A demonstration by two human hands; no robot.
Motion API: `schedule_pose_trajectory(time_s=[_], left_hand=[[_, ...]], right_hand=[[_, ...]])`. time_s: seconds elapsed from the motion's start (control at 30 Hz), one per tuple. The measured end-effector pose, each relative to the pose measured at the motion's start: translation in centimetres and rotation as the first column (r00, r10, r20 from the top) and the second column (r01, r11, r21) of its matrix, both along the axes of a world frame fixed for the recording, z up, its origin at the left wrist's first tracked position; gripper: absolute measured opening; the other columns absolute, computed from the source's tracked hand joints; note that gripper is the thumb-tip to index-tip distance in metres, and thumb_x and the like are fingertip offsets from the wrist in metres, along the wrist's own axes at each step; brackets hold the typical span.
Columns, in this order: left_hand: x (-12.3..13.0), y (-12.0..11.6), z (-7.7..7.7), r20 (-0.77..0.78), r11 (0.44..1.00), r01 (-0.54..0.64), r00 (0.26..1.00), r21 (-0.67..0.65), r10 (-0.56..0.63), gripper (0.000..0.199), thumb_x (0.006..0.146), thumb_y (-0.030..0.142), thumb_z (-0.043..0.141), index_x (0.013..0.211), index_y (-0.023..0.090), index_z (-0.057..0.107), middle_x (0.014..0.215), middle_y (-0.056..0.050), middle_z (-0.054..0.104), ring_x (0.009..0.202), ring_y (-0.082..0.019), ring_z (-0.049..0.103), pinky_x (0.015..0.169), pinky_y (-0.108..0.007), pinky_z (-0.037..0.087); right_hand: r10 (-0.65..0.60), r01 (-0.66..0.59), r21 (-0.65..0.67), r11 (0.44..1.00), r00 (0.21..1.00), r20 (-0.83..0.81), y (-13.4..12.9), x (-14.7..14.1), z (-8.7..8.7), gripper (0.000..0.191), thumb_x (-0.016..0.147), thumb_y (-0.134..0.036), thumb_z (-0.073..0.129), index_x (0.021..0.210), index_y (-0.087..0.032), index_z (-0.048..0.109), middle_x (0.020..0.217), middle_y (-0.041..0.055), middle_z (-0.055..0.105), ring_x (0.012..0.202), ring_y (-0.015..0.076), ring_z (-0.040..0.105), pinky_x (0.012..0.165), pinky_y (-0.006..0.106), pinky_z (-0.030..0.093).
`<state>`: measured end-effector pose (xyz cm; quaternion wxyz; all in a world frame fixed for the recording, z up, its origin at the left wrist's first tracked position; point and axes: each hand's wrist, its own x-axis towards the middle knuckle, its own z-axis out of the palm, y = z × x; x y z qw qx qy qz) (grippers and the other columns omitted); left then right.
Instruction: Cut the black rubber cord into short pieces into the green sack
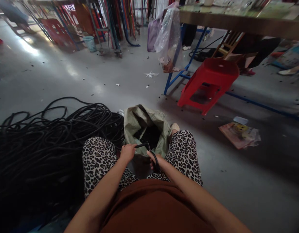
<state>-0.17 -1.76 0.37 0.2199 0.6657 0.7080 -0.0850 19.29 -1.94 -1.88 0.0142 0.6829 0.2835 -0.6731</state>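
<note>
Between my knees stands a greenish woven sack (131, 121), its mouth open and dark pieces inside. My left hand (128, 152) is closed round a black cord (141, 145), whose end sticks out to the right above the sack's near rim. In my right hand (155, 160) is a pair of scissors (154, 157) with black handles. Their blades point up and to the left and meet the cord near its end. Whether the blades have cut into it I cannot tell.
A large heap of black cord (91, 119) covers the floor at left. A red plastic stool (221, 69) lies tilted by a table (236, 20) at right. A clear plastic bag (168, 35) hangs from the table. A printed packet (239, 134) lies on the floor.
</note>
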Motion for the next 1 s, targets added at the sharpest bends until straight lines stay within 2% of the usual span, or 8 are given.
schedule_pose_trajectory(time_s=[0.23,0.5,0.73,1.0], left_hand=[[0.2,0.0,0.2,0.013,1.000,0.002,1.000,-0.008,-0.002,0.040,0.100,0.024,0.052,0.137,0.030,0.068,0.128,-0.008,0.074,0.121,-0.023,0.065,0.100,-0.035,0.044],[-0.1,-0.2,-0.3,0.009,0.999,0.039,0.999,-0.016,-0.039,0.040,0.101,0.023,0.050,0.137,0.029,0.067,0.128,-0.009,0.074,0.123,-0.024,0.065,0.102,-0.037,0.044],[0.0,-0.2,0.2,0.015,0.998,0.060,0.998,-0.019,-0.059,0.040,0.101,0.022,0.051,0.137,0.028,0.068,0.128,-0.009,0.074,0.122,-0.024,0.066,0.102,-0.037,0.046],[-0.2,-0.2,0.2,0.037,0.995,0.085,0.996,-0.047,-0.083,0.040,0.101,0.024,0.052,0.137,0.029,0.068,0.126,-0.008,0.075,0.123,-0.025,0.066,0.102,-0.035,0.046]], right_hand=[[0.054,-0.054,0.027,0.998,0.999,-0.006,0.0,-0.2,0.2,0.047,0.102,-0.060,0.056,0.083,-0.016,0.056,0.050,-0.0012,0.055,0.036,0.0132,0.054,0.036,0.018,0.042],[0.063,-0.062,0.047,0.997,0.997,-0.038,-0.1,-0.4,-0.3,0.046,0.102,-0.059,0.055,0.086,-0.016,0.056,0.050,-0.0011,0.056,0.036,0.0143,0.055,0.036,0.019,0.041],[0.074,-0.072,0.054,0.996,0.996,-0.040,0.0,-0.5,-0.2,0.047,0.102,-0.060,0.055,0.090,-0.015,0.059,0.051,-0.0003,0.056,0.036,0.0140,0.054,0.034,0.019,0.038],[0.034,-0.031,0.064,0.997,0.998,-0.048,0.0,-0.7,-2.4,0.050,0.098,-0.061,0.062,0.095,-0.011,0.064,0.057,0.0011,0.059,0.041,0.0141,0.056,0.039,0.021,0.046]])
